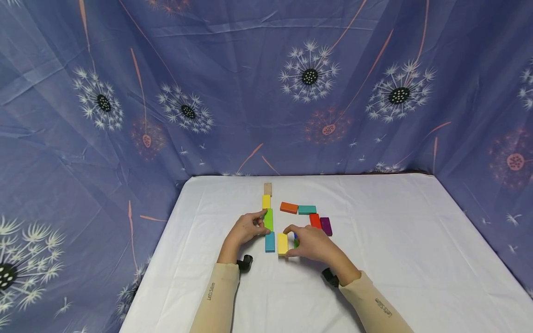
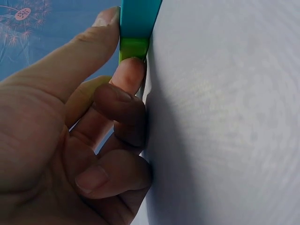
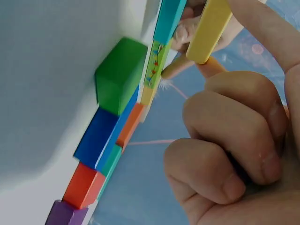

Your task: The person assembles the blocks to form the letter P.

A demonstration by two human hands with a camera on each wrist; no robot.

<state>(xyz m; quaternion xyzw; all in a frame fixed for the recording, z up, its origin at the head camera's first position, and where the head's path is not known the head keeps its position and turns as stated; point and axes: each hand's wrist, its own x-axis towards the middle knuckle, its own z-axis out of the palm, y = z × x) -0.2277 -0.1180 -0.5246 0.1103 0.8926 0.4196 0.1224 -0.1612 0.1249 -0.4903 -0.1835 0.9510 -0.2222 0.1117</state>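
My right hand (image 1: 313, 242) pinches a yellow block (image 1: 282, 244) by its two ends, thumb at the near end and index finger at the far end. In the right wrist view that yellow block (image 3: 209, 30) is raised off the table. My left hand (image 1: 246, 229) has its thumb and index finger against the left side of a lime green block (image 1: 268, 219); its other fingers curl inward. A light blue block (image 1: 269, 242) adjoins the near end of the lime one, close by the left thumb (image 2: 105, 21). The lime block (image 3: 156, 63) carries a small printed string of flags.
Beyond the lime block, another yellow block (image 1: 266, 201) and a plain wooden block (image 1: 268, 189) continue the row. Right of it lie orange (image 1: 289, 207), teal (image 1: 307, 210), red (image 1: 315, 220) and purple (image 1: 326, 226) blocks. Blue (image 3: 97, 137) and green (image 3: 121, 75) blocks are partly behind my right hand.
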